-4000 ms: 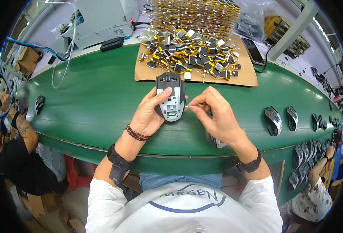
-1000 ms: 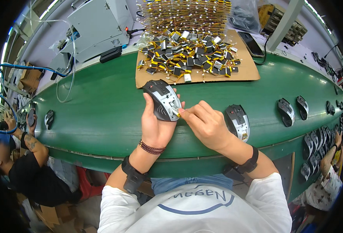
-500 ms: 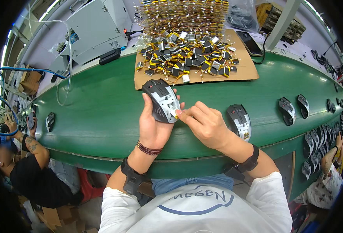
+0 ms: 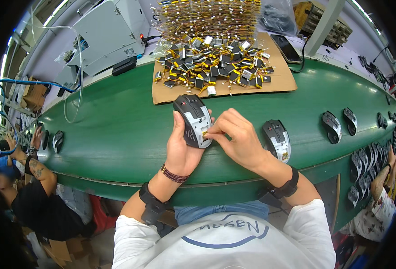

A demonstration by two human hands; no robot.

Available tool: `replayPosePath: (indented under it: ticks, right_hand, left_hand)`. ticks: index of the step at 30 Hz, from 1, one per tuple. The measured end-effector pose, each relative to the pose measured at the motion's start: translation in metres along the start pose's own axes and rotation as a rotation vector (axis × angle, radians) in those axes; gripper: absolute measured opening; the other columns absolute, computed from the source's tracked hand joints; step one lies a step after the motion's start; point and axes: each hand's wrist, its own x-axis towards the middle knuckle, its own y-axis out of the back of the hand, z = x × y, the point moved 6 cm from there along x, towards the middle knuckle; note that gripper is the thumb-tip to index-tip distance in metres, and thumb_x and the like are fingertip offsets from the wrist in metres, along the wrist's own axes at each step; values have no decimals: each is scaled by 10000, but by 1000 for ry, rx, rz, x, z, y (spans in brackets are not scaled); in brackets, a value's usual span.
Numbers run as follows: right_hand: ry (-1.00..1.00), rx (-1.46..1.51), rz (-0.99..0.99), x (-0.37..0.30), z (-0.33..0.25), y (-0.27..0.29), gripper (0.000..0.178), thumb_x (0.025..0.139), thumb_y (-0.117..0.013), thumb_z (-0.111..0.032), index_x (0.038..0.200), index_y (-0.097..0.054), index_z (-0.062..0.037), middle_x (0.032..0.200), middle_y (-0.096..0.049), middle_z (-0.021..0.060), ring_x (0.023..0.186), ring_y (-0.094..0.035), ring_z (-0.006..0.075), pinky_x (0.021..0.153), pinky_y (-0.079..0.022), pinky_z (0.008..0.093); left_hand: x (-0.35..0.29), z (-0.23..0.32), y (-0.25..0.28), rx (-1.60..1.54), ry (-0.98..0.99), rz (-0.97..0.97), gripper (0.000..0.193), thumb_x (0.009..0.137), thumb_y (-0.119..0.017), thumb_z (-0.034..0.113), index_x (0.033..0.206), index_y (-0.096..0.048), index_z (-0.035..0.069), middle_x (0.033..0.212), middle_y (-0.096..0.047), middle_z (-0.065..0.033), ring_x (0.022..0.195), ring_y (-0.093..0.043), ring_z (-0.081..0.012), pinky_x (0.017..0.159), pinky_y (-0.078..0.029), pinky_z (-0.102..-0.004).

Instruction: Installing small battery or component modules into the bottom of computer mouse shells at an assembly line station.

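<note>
A black and grey computer mouse (image 4: 190, 112) without its top cover lies tilted in my left hand (image 4: 182, 154), thumb along its left side and fingers behind it. Closed in a pinch, my right hand (image 4: 240, 136) is at the opening in the mouse's near end. Its thumb and forefinger are on a small battery (image 4: 204, 133), of which only a yellow-gold edge shows; the fingertips hide the rest. Just right of that hand a second uncovered mouse (image 4: 276, 136) rests on the green belt.
Beyond my hands, a cardboard sheet (image 4: 162, 92) carries a heap of small wired batteries (image 4: 216, 67). A phone (image 4: 286, 48) lies by it. More mice (image 4: 331, 127) sit to the right on the green belt (image 4: 117, 130). Co-workers (image 4: 36, 197) are at both sides.
The mouse and my left hand have shifted slightly right and nearer. The battery's pale face showed before; now just its yellow-gold edge is visible at the opening. My right fingers have curled in closer.
</note>
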Motion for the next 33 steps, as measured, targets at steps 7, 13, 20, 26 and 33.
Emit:
replayPosePath:
  ticks: [7, 13, 20, 26, 33]
  right_hand:
    - [-150, 301, -77, 5, 4, 0, 163, 754, -723, -31, 892, -638, -18, 785, -581, 75, 766, -570, 209, 633, -501, 310]
    - [-115, 505, -103, 4, 19, 0, 178, 766, -716, 14, 939, -713, -29, 868, -640, 54, 825, -593, 141, 674, -485, 257]
    - [-190, 545, -131, 6, 15, -11, 108, 739, -746, -23, 832, -696, -43, 819, -618, 28, 761, -553, 139, 605, -460, 304]
    - [187, -217, -146, -3, -23, -11, 141, 665, -654, -14, 796, -613, -47, 808, -539, 54, 791, -536, 230, 650, -474, 331]
    - [63, -43, -243, 3, -21, -3, 100, 729, -642, -9, 820, -604, -28, 851, -535, 69, 829, -533, 257, 656, -479, 370]
  left_hand:
    - [1, 7, -7, -83, 96, -55, 550, 1004, -262, 486, 1303, -452, 65, 1259, -538, -171, 1140, -539, -294, 980, -439, -443]
    - [1, 0, -3, -326, 211, -132, 516, 1015, -267, 448, 1247, -508, 55, 1182, -595, -132, 1083, -574, -267, 943, -461, -410]
    - [-1, -7, 7, -261, 212, -104, 499, 1014, -276, 453, 1193, -527, 61, 1128, -613, -100, 1033, -587, -242, 909, -473, -384]
    - [0, -6, 5, -252, 186, -87, 498, 1010, -287, 463, 1191, -524, 65, 1117, -615, -119, 1052, -590, -261, 929, -474, -397]
    - [-3, -10, -2, -275, 226, -112, 512, 1004, -294, 482, 1203, -520, 68, 1115, -615, -107, 1043, -591, -243, 922, -473, -402]
